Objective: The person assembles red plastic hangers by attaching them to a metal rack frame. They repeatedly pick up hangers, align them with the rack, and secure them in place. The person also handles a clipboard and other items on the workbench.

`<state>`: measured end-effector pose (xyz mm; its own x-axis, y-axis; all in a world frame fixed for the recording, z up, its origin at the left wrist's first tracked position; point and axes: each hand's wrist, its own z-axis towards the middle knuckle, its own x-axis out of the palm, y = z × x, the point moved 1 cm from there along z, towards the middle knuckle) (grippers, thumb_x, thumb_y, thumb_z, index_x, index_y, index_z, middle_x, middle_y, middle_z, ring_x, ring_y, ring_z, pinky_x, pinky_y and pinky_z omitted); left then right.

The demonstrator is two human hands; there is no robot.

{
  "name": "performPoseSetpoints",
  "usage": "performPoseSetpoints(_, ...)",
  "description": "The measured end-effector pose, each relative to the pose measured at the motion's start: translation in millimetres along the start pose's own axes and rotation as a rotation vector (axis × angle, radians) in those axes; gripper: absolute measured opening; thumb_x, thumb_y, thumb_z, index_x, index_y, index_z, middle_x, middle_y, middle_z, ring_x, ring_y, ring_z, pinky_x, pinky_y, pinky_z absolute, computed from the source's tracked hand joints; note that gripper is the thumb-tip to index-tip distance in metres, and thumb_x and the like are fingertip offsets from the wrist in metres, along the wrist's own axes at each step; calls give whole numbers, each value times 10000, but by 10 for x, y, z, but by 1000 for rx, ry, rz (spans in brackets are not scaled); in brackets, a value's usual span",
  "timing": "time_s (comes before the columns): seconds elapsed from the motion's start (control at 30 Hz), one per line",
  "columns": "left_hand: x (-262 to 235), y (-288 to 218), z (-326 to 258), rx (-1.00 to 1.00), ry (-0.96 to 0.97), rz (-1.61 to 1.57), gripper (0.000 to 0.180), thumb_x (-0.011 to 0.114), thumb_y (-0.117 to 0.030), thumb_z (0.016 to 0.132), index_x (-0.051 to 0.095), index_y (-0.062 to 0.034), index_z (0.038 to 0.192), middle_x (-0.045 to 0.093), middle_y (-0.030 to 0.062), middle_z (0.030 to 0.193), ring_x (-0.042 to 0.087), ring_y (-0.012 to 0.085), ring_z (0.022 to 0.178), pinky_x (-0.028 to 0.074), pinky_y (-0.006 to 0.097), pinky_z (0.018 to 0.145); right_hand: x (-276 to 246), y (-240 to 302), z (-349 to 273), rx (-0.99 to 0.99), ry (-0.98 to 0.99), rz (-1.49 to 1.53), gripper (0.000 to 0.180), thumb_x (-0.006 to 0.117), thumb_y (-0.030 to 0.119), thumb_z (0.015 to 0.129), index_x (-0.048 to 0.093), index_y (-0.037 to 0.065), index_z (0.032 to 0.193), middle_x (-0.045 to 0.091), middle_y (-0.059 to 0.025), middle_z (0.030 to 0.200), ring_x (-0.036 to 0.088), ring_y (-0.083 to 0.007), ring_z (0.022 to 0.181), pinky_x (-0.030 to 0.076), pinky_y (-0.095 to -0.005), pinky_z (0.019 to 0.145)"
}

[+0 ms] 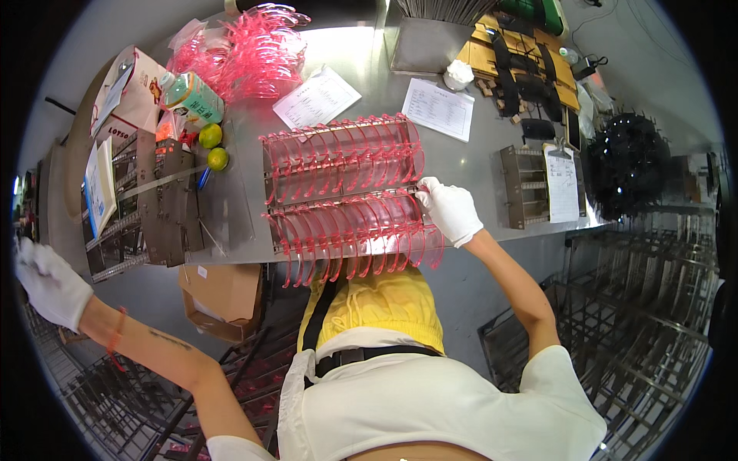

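In front of me on the metal table stands a metal rack [270,178] carrying rows of curved, see-through pink plastic pieces [346,211]. My right hand [452,211], in a white glove, pinches the right end of the rack between its two rows. Far out to the left, my left hand [52,284], also white-gloved, reaches past the table's left side at the edge of view. Its fingers are blurred, and I cannot make out whether they hold anything.
Loose pink pieces [254,50] are heaped at the back left, near a bottle [192,96] and two green fruits [217,159]. Empty metal racks [173,207] stand at left. Paper sheets [438,109] lie behind. Black pieces [630,165] are piled at right; a cardboard box [223,300] sits below.
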<state>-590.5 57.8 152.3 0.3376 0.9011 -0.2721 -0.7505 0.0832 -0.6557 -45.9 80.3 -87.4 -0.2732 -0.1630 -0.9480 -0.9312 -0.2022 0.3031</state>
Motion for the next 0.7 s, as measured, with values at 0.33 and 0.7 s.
performPoseSetpoints(0.33,-274,412,-1489,-676,-299,-329,221,414,-196,937,501,-56,791,495,31,657,340,70,444,245,224,395,-49,154,29,-161,-40,-225,156,575,236,924,567,91,981,665,-113,712,653,-309,647,499,-423,637)
performPoseSetpoints(0.7,106,912,-2412,-898,174,-318,224,498,-236,1007,605,-39,1018,638,62,884,572,91,647,479,224,588,200,171,-55,165,-62,-142,365,548,447,943,614,101,1036,684,-186,793,671,-367,746,517,-470,684)
